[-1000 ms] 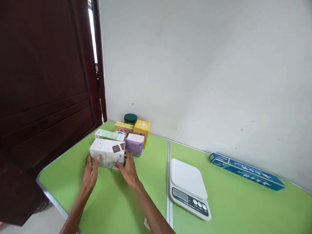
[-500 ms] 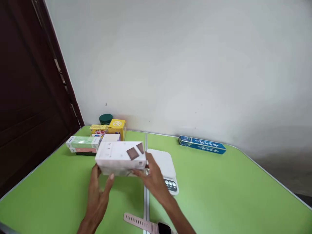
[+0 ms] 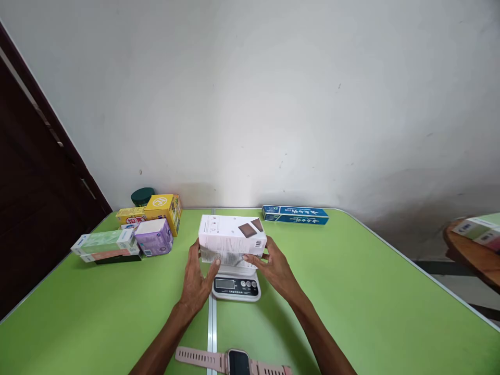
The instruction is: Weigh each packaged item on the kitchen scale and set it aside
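Note:
A white cardboard box (image 3: 223, 240) with brown squares and a barcode is between my two hands. It sits on or just above the white platform of a kitchen scale (image 3: 236, 285); whether it touches is hard to tell. My left hand (image 3: 196, 276) holds the left end, thumb toward the front and fingers partly hidden along the side. Gripping the right end, my right hand (image 3: 275, 264) has its thumb on the front face and fingers round the side. The scale's dark panel with its display and round buttons faces me below the box.
To the left are stacked green-and-white boxes (image 3: 105, 242), a purple pack (image 3: 154, 238), yellow boxes (image 3: 161, 205) and a dark green-lidded jar (image 3: 142, 196). A blue toothpaste box (image 3: 295, 214) lies near the wall. A pink-strapped watch (image 3: 238, 361) lies at the front edge. A wooden stool (image 3: 469, 250) stands right.
Both hands have brought the white box rightward to the scale, which it now partly covers. The view has turned right, bringing the wooden stool into sight.

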The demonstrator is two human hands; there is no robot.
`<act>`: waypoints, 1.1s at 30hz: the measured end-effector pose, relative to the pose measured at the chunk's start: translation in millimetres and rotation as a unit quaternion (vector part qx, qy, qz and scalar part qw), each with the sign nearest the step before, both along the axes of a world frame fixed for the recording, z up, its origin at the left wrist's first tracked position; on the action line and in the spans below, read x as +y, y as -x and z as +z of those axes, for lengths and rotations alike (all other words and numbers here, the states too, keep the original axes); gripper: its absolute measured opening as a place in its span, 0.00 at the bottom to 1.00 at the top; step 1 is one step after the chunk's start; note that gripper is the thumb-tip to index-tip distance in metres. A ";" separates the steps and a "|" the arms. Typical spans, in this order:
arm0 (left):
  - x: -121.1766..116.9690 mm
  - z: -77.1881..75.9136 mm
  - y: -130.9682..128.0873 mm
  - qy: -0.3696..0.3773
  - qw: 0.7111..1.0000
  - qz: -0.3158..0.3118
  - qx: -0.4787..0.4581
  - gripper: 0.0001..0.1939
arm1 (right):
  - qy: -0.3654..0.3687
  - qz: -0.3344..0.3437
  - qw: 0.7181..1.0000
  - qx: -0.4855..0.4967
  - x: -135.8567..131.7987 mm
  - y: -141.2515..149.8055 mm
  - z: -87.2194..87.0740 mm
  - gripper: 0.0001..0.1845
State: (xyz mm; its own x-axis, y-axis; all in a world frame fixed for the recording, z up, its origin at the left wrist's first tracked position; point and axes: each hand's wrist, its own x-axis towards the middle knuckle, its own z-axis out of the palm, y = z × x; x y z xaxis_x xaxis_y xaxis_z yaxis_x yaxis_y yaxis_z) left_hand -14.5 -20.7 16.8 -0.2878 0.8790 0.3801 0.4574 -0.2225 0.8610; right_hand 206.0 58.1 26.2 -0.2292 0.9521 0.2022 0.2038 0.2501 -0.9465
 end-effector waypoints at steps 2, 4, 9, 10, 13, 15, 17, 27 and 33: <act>0.7 1.2 2.7 0.000 1.000 -0.005 0.002 0.36 | 0.009 0.006 1.000 0.006 -2.1 -1.6 -2.3 0.42; 0.7 -1.8 8.0 0.005 0.999 -0.015 -0.031 0.36 | 0.024 0.010 1.000 0.015 -4.6 -5.6 -6.9 0.46; 4.5 -35.3 30.5 0.048 0.982 0.027 -0.181 0.41 | 0.056 -0.101 0.990 0.084 -6.1 -19.3 -38.3 0.44; 6.2 -42.7 34.8 0.056 0.977 0.039 -0.202 0.43 | 0.057 -0.132 0.986 0.086 -5.9 -20.6 -44.8 0.45; 11.0 -57.0 42.6 0.057 0.967 0.055 -0.242 0.44 | 0.036 -0.180 0.981 0.060 -6.4 -19.9 -55.5 0.42; 12.2 -59.2 43.6 0.054 0.965 0.054 -0.249 0.43 | 0.019 -0.185 0.981 0.050 -7.6 -17.6 -55.9 0.40; 11.0 -58.0 42.6 0.057 0.966 0.049 -0.246 0.43 | 0.015 -0.186 0.981 0.053 -8.3 -16.3 -54.3 0.39; 9.5 -33.5 42.1 0.064 0.986 -0.024 -0.153 0.47 | 0.017 -0.155 0.987 0.043 -10.5 -19.6 -47.6 0.34; 39.1 22.7 53.5 0.103 0.990 -0.095 -0.016 0.50 | -0.011 -0.089 0.996 0.003 -12.3 -8.0 -20.5 0.40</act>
State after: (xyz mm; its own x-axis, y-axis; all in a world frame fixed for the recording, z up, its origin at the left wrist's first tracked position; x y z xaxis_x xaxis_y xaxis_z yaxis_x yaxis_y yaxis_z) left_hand -68.0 18.4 39.6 -0.1185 0.9763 0.1812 0.3960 -0.1209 0.9103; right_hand 214.0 45.9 5.7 -0.0564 0.9731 0.2236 0.2408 0.2306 -0.9428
